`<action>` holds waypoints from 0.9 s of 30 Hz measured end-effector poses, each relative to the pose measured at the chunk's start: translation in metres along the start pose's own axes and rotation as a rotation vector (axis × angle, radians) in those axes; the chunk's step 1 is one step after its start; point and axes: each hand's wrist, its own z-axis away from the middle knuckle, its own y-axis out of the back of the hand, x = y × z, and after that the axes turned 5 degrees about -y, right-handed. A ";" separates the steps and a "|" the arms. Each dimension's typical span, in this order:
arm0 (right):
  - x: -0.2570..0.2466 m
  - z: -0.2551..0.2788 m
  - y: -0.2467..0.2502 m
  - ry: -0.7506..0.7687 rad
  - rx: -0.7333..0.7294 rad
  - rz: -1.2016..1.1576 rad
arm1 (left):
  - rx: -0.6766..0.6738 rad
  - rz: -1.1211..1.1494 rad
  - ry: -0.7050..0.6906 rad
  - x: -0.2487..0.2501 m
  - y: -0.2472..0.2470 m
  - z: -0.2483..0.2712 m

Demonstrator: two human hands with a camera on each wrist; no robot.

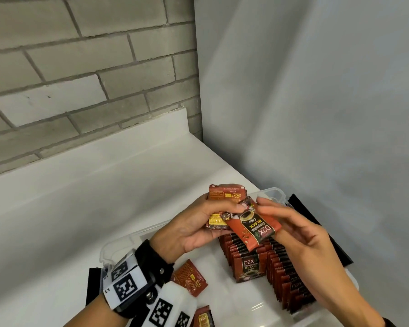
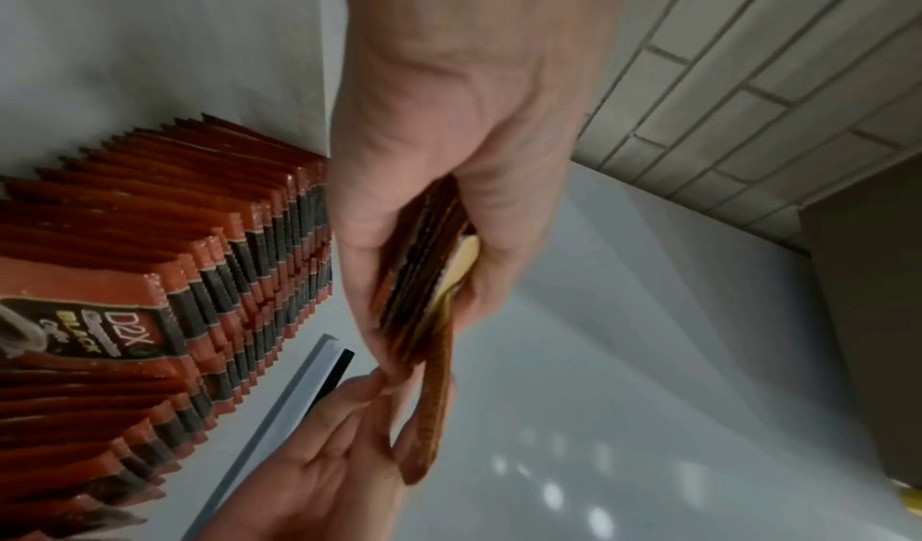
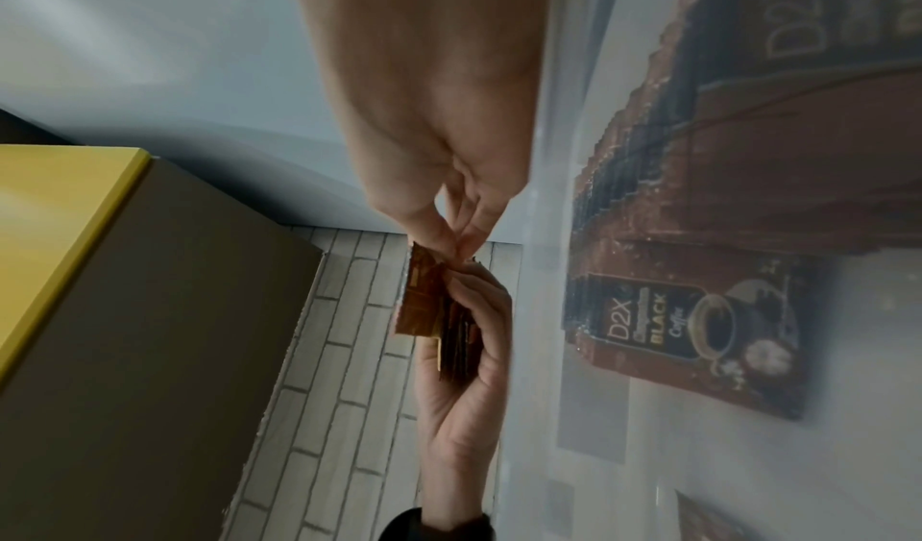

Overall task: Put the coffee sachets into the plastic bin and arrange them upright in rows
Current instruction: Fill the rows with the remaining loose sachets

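At the bottom edge of the head view, two loose sachets [image 1: 189, 277] lie flat on the floor of the clear bin [image 1: 118, 244], just right of the wrist strap [image 1: 137, 277] with its black-and-white markers. Right of them, in the lower right of the frame, two rows [image 1: 269, 263] of sachets stand upright side by side inside the bin, the front one showing "D2X Black Coffee".

Above the rows, at lower centre, both hands meet. The left hand [image 1: 191, 228] has its fingers and thumb curled round a small stack [image 1: 224, 204] of sachets, held on edge; the left wrist view shows the stack's edges clamped between thumb and fingers. The right hand [image 1: 300, 234] pinches one sachet [image 1: 252, 226] between thumb and fingertips, tilted and printed side up, its upper corner touching the stack and the left thumb. That sachet hangs over the far end of the rows, clear of them.

Beyond the bin's far rim lies a black mat [image 1: 316, 223], partly under the bin. The white counter [image 1: 92, 185] runs up to a grey brick wall [image 1: 80, 67] in the upper left and a plain white wall [image 1: 316, 90] at right.
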 end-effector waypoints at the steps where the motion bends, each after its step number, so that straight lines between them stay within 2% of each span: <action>1: 0.000 0.000 0.001 -0.027 0.003 -0.022 | 0.017 0.007 -0.035 0.000 -0.001 0.000; 4: -0.002 0.000 -0.001 -0.149 -0.032 -0.072 | 0.058 0.044 -0.134 -0.001 -0.001 -0.002; 8: -0.007 0.001 -0.006 -0.278 -0.156 -0.163 | 0.054 0.087 -0.212 -0.002 0.000 -0.003; 10: -0.006 -0.001 -0.006 -0.278 -0.122 -0.143 | 0.044 0.111 -0.231 -0.002 0.000 -0.003; 15: 0.001 -0.005 0.000 -0.207 0.076 -0.111 | 0.053 0.114 -0.236 -0.001 -0.003 -0.001; 20: 0.000 -0.004 0.007 -0.130 0.105 -0.064 | 0.073 0.162 -0.188 0.000 -0.008 0.000; 24: -0.008 0.003 0.014 -0.133 0.060 0.102 | 0.118 0.247 -0.170 0.005 -0.008 0.003; 27: -0.012 0.009 0.017 -0.079 -0.075 0.456 | 0.128 0.278 -0.167 0.005 -0.009 0.003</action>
